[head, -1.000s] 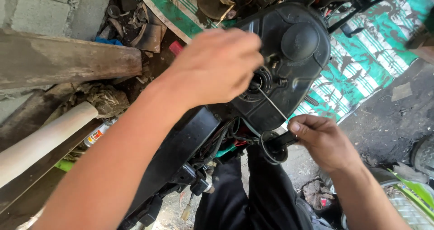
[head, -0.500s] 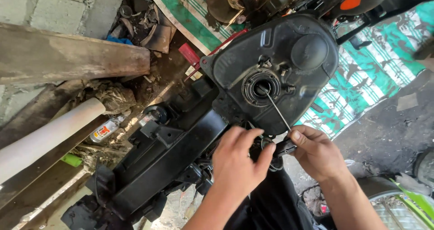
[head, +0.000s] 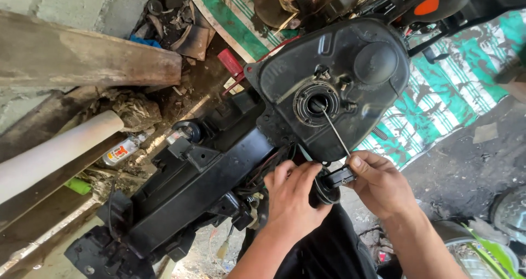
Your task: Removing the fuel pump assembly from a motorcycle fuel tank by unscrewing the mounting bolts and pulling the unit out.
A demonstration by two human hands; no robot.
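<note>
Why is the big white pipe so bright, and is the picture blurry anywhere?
In the head view, strong sun washes out the white pipe; the black tank shines a little but stays sharp; both hands, left and right, look clear; the edges bend slightly.

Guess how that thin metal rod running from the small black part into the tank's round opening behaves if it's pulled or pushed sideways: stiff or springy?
Probably springy: the thin metal rod is long and very slender, so side load would likely flex it. It looks straight now, hinting at some stiffness. Likely light; the right hand carries the small black part with fingers alone, the left hand beside it. Its end sits inside the round opening, so it may snag.
</note>
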